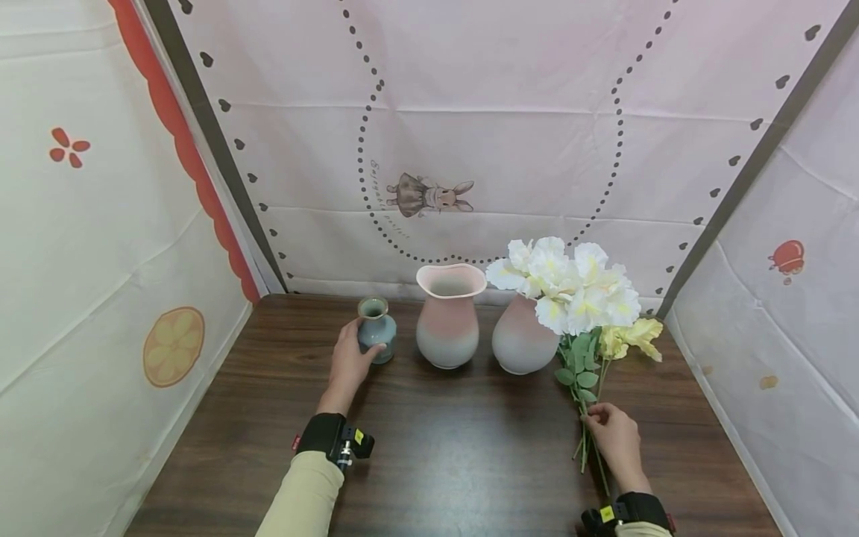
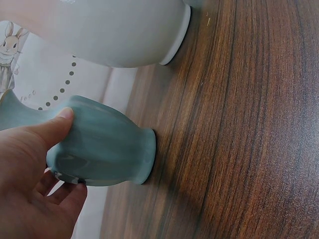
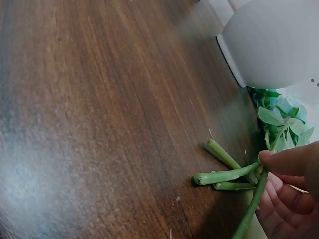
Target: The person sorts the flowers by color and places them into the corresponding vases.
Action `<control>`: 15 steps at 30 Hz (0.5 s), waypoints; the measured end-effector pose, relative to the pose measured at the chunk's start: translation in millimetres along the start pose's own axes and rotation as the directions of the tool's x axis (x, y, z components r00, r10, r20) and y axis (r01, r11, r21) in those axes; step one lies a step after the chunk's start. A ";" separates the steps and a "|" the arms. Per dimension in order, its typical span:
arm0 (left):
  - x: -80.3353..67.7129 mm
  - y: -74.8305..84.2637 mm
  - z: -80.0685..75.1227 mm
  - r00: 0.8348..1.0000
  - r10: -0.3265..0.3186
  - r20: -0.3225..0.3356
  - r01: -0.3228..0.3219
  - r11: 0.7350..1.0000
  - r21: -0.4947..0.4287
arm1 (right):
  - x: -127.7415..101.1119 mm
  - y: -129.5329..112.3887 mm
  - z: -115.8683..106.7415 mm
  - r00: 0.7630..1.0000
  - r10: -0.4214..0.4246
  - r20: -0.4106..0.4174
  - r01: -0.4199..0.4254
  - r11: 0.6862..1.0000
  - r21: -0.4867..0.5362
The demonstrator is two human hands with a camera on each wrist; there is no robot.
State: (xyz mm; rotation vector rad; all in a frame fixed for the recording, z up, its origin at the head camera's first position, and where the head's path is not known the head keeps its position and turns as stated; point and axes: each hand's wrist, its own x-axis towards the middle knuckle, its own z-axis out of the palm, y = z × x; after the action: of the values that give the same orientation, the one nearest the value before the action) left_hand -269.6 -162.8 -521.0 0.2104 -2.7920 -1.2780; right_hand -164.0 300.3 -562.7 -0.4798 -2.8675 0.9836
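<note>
Printed cloth panels with a rabbit drawing (image 1: 429,195) wall in a dark wooden counter (image 1: 436,447) on three sides. Near the middle of the head view, toward the back edge, stand three vases in a row: a small blue vase (image 1: 376,328) at the left, a pink vase (image 1: 448,315) with a wavy rim in the centre, and a rounder vase (image 1: 520,335) to its right, partly hidden behind blossoms.

The left hand (image 1: 349,365) grips the blue vase, thumb across its belly and fingers curled round the far side; the left wrist view shows the thumb (image 2: 50,130) pressed on the glaze and the vase's foot on the wood, with the pink vase's base (image 2: 149,35) just beside it.

The right hand (image 1: 616,440), at the lower right of the head view, pinches the flowers (image 1: 570,287) by their green stems (image 3: 229,174). Their white and yellow heads lie against the rounder vase, and the cut ends touch the counter in the right wrist view.
</note>
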 end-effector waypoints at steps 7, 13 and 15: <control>0.5 0.8 0.0 1.000 0.003 0.000 -0.003 1.000 0.005 | 0.4 -1.4 1.2 0.999 0.029 -0.017 -0.029 1.000 0.002; 0.7 1.1 -0.1 1.000 0.002 0.001 -0.002 1.000 0.001 | -0.3 -1.8 1.6 0.999 0.047 -0.022 -0.047 0.999 0.002; 0.5 1.4 -0.5 1.000 0.003 0.001 -0.003 1.000 -0.001 | -0.7 -1.5 1.0 0.999 0.038 -0.020 -0.038 0.999 -0.001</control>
State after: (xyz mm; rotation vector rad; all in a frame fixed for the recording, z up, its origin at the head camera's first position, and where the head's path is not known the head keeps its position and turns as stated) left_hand -270.2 -162.4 -519.6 0.2051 -2.7913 -1.2798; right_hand -164.0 298.4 -562.5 -0.5437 -2.8518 0.9768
